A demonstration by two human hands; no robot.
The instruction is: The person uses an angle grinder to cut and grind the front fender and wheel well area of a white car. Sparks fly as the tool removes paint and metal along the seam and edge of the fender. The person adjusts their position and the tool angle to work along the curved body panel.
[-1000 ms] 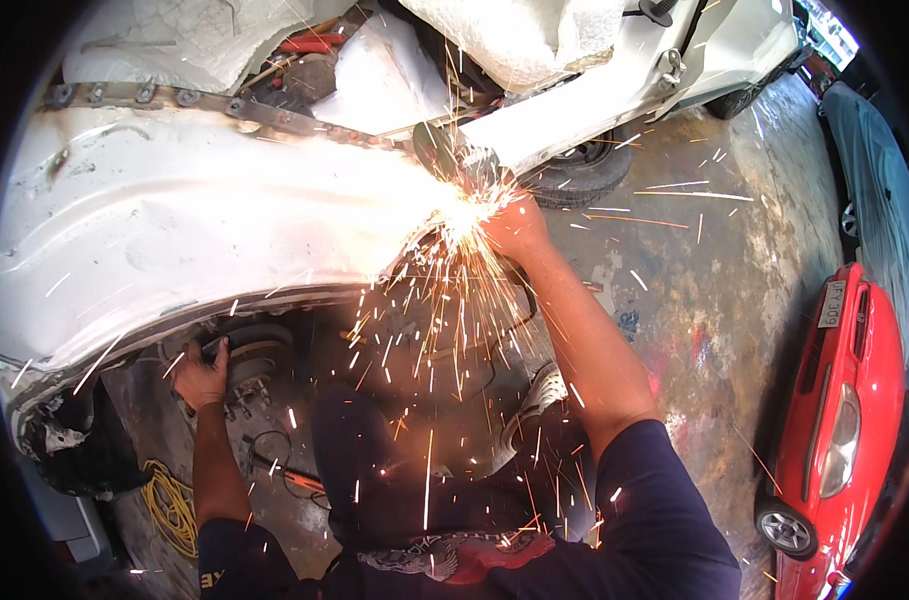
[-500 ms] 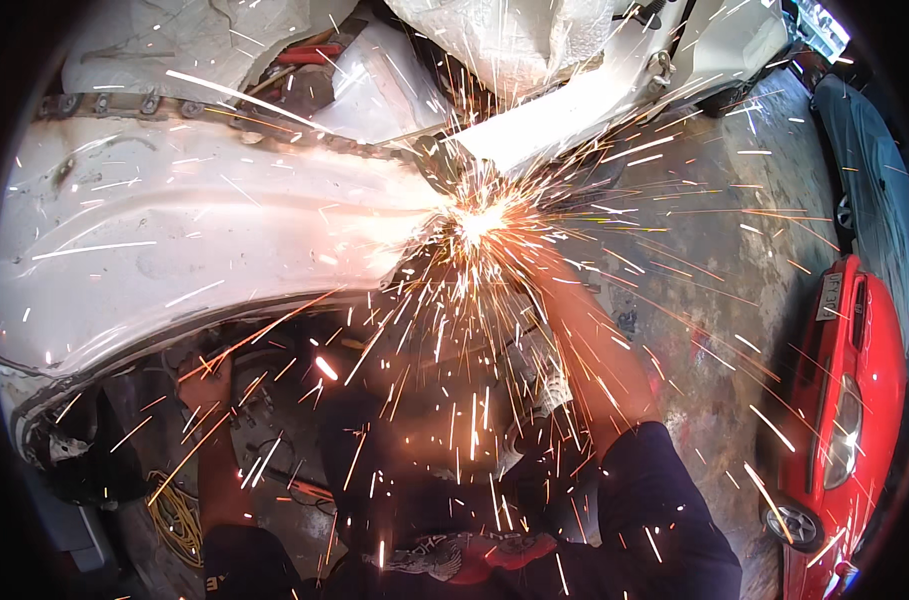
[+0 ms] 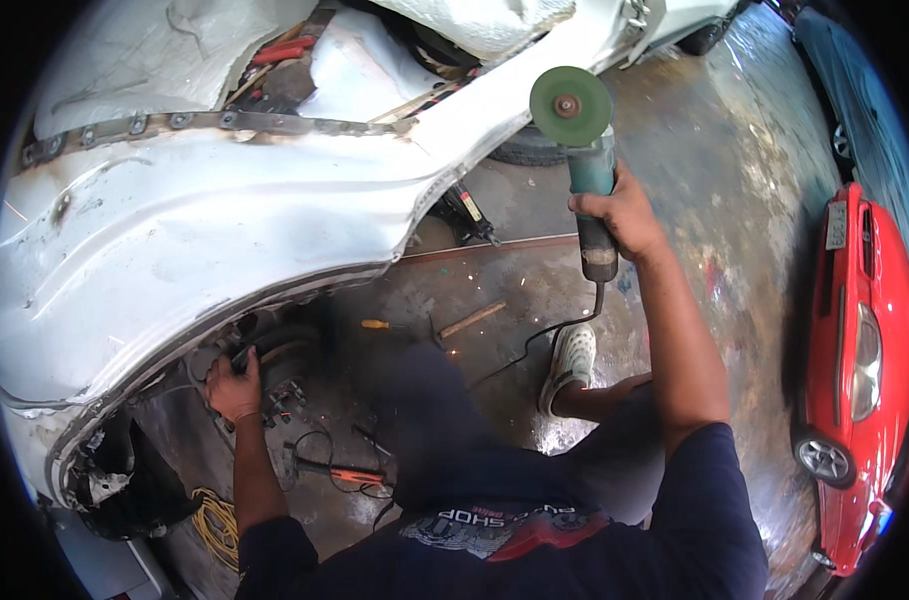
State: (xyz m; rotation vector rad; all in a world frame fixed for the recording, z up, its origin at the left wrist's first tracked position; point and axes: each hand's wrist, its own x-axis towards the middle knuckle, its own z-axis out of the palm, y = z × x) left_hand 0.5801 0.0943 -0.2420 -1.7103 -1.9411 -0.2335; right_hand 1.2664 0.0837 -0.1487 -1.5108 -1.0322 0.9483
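My right hand (image 3: 622, 215) is wrapped around the body of an angle grinder (image 3: 592, 178), raised to the right of a white car body panel (image 3: 224, 210). Its green disc (image 3: 571, 104) faces up, apart from the panel, and a black power cord (image 3: 546, 332) trails from its rear end. Under the curved wheel arch, my left hand (image 3: 234, 390) has its fingers curled at a dark part beside the wheel hub (image 3: 279, 350); what they grip is not clear. A row of spot-weld marks lines the panel's brown upper edge (image 3: 179, 121).
On the floor lie a hammer (image 3: 471, 320), a yellow-handled screwdriver (image 3: 376, 324), an orange-handled tool (image 3: 356, 475) and a coiled yellow cord (image 3: 214, 522). A black jack-like tool (image 3: 468, 213) and a tyre (image 3: 527, 148) are beyond the panel. A red car (image 3: 854, 360) stands at right.
The heavy spark shower at the panel's right end has almost gone. My right hand has lifted the grinder away, up and to the right. My left hand stays under the wheel arch.
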